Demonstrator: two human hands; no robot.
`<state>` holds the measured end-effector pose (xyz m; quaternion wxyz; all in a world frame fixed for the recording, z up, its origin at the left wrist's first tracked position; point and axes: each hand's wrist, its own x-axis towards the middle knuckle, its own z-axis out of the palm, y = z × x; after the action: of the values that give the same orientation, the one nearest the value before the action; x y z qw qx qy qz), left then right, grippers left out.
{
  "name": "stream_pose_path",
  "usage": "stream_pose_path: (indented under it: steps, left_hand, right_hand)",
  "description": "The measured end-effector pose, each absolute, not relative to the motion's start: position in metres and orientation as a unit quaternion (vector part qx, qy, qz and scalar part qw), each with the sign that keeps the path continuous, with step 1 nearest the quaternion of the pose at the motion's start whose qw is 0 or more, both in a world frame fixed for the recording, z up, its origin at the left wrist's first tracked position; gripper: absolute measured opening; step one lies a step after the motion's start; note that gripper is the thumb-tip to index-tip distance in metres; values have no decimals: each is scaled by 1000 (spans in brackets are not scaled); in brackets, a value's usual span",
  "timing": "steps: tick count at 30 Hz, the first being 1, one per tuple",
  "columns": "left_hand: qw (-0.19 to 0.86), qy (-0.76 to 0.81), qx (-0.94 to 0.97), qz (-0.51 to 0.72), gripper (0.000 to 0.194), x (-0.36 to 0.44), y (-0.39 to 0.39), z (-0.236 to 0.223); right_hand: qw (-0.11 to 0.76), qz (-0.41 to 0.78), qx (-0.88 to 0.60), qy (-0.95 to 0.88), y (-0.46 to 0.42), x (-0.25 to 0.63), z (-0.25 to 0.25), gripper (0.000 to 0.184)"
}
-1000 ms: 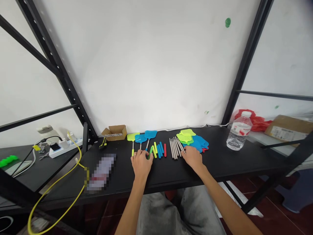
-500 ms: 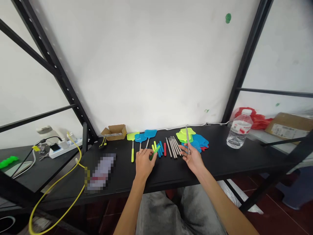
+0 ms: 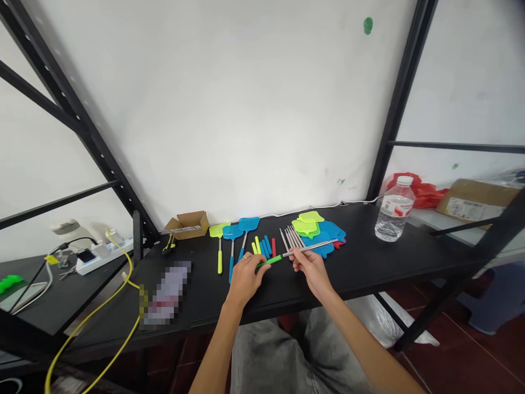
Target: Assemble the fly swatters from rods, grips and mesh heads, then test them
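Observation:
My left hand (image 3: 246, 278) is closed on a green handle grip (image 3: 274, 260). My right hand (image 3: 310, 269) pinches a metal rod (image 3: 322, 244), its left end meeting the grip's right end; whether it sits inside I cannot tell. Behind my hands lie loose yellow grips (image 3: 257, 245), blue grips (image 3: 266, 246) and a red grip (image 3: 274, 248). Several more metal rods (image 3: 292, 236) lie beside them. To the right is a pile of swatter heads (image 3: 322, 232) in yellow, green, blue and red. One yellow fly swatter (image 3: 220, 254) and two blue fly swatters (image 3: 232, 235) lie left.
A small open cardboard box (image 3: 188, 224) stands at the back left. A pixelated flat object (image 3: 168, 293) lies at the front left, near a yellow cable (image 3: 102, 306). A water bottle (image 3: 395, 210) stands at the right. Black shelf posts (image 3: 396, 104) frame the desk.
The rod in my right hand has swung from upright to nearly level and moved left. The green grip has turned towards it, and their ends now meet.

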<state>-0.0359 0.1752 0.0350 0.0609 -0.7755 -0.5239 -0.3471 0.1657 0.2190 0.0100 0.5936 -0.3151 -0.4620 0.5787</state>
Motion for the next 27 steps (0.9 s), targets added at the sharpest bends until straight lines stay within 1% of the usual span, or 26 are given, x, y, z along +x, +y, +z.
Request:
stream_pose_path:
  steps: [2, 7, 11, 13, 16, 18, 19, 20, 21, 22, 23, 25, 27]
  left_hand:
    - [55, -520, -778, -347, 17, -35, 175, 36]
    - [28, -516, -782, -348, 20, -34, 173, 36]
    - [11, -490, -799, -349, 21, -35, 173, 35]
    - [5, -478, -802, -357, 24, -35, 174, 35]
    - [-1, -494, -774, -396, 26, -39, 176, 32]
    - [-17, -516, -736, -438, 25, -41, 178, 31]
    - [-29, -524, -719, -455, 24, -43, 179, 30]
    - [-41, -529, -706, -468, 23, -43, 179, 30]
    - [-51, -532, -698, -477, 22, -44, 180, 29]
    - [-57, -533, -693, -482, 22, -44, 180, 29]
    - [-58, -534, -691, -483, 21, -44, 180, 29]
    - [-52, -536, -696, -475, 21, -44, 180, 30]
    - [-41, -540, -700, -465, 22, -43, 180, 30]
  right_hand:
    - [577, 563, -324, -495, 219, 166, 10, 36]
    - [494, 508, -331, -623, 213, 163, 18, 37]
    - [440, 437, -338, -708, 204, 156, 22, 35]
    - [419, 401, -342, -739, 202, 155, 22, 33]
    - [410, 384, -339, -755, 209, 165, 25, 36]
    - [430, 351, -385, -737, 225, 183, 33, 35]
    - [440, 315, -429, -723, 237, 194, 38, 35]
    - [447, 261, -486, -704, 250, 206, 45, 34]
    - [432, 201, -545, -690, 263, 218, 53, 34]
    - [394, 153, -604, -676, 277, 228, 60, 37]
    - [334, 128, -651, -669, 291, 237, 66, 43]
    - [216, 104, -703, -669, 313, 246, 73, 63]
    - [148, 92, -711, -681, 329, 247, 73, 82]
